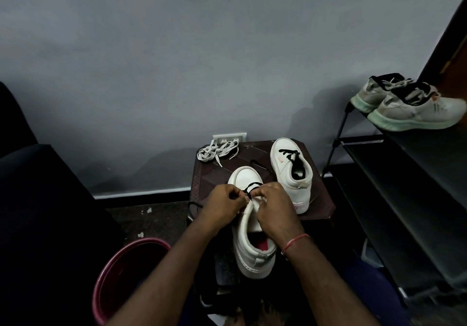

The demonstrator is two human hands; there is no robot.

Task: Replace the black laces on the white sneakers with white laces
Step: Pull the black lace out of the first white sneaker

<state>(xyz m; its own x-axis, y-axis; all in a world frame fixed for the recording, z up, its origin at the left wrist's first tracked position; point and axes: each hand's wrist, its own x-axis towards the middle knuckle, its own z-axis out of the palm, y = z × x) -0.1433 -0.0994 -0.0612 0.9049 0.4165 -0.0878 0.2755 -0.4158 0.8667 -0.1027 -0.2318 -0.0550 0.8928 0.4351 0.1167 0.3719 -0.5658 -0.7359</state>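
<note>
Sneakers sit on the small dark counter (321,199), both with black laces, so the task looks to be in its first stage. The near sneaker (250,222) lies at the counter's near edge, heel overhanging toward the person. Its upper eyelets already look bare, and the black lace (253,184) shows only as a loop close to the toe. The left hand (222,204) and right hand (275,206) meet there, fingers curled and pinching that lace, probably to draw it out of the last eyelets. The far sneaker (283,174), toward the far right corner, has its second black lace (290,155) fully threaded. The white laces (217,151) lie bundled and unused at the far left corner, so stripping both shoes and all the relacing remain. Of containers, a pink bucket (126,275) stands on the floor off the counter's near left corner; its inside is too dark to tell what it holds.
</note>
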